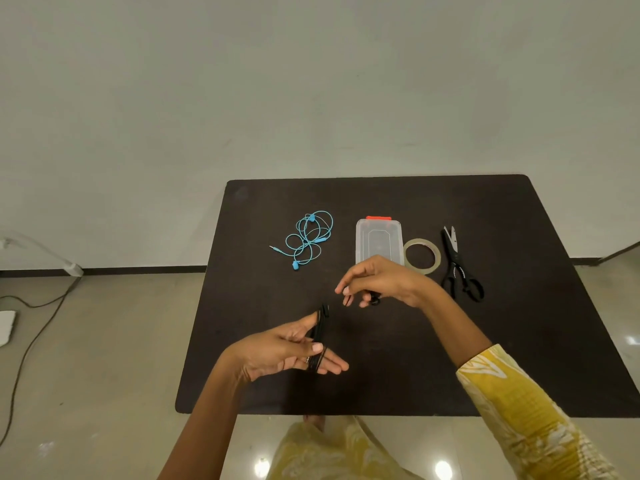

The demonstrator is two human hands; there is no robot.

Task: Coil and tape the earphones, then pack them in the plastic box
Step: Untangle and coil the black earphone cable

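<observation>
Black earphones (319, 332) are wound in loops around the spread fingers of my left hand (291, 348), with my thumb pressed on the loops. My right hand (377, 282) hovers above and to the right, its fingers curled and pinching the free black end of the cord near its earbuds (374, 301). A clear plastic box (379, 240) with a red latch lies closed on the table behind my right hand. Beside it on the right lies a roll of clear tape (421, 260). Loose blue earphones (308, 239) lie in a tangle to the left of the box.
Black scissors (459, 268) lie right of the tape on the dark table (502, 341). The table stands against a pale wall. A cable (31, 327) runs across the floor on the left.
</observation>
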